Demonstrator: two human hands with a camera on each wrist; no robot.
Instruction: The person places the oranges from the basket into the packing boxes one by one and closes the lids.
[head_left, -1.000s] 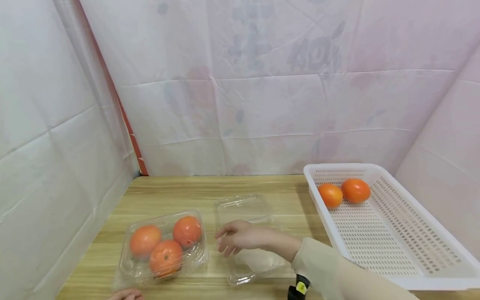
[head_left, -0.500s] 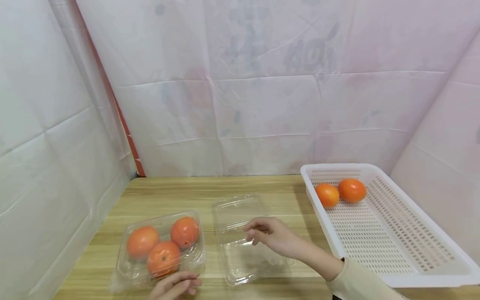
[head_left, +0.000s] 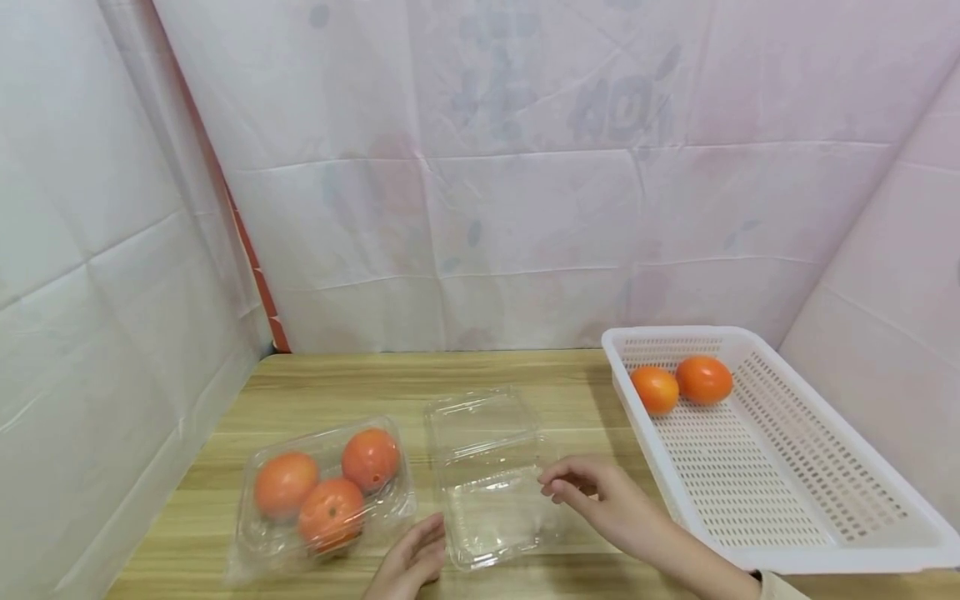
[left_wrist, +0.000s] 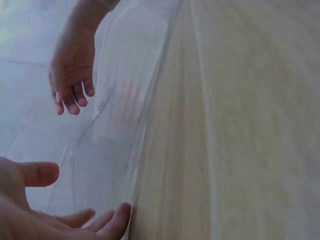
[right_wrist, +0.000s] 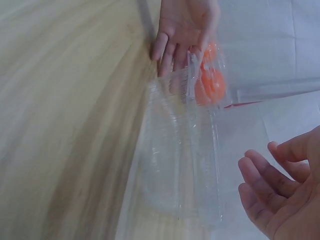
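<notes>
A clear plastic clamshell box [head_left: 495, 512] lies with its lid up and back in the middle of the table. My left hand [head_left: 408, 560] is at its left side, fingertips right at the rim; in the left wrist view the hand's fingers [left_wrist: 117, 220] are loosely spread. To the right of the box hovers my right hand [head_left: 603, 504], fingers relaxed, with nothing in them. Further left, a second clear clamshell box [head_left: 258, 533] holds three orange-red tomatoes [head_left: 330, 512], seen through its plastic.
At the right a white perforated basket [head_left: 757, 492] holds two orange tomatoes [head_left: 705, 381] in its far left corner. White sheeting [head_left: 480, 208] walls in the wooden table [head_left: 360, 375] at the back and sides.
My left hand has come up from the bottom edge and moved right to the lidded-back box. The right hand has drawn back from over that box to its right side.
</notes>
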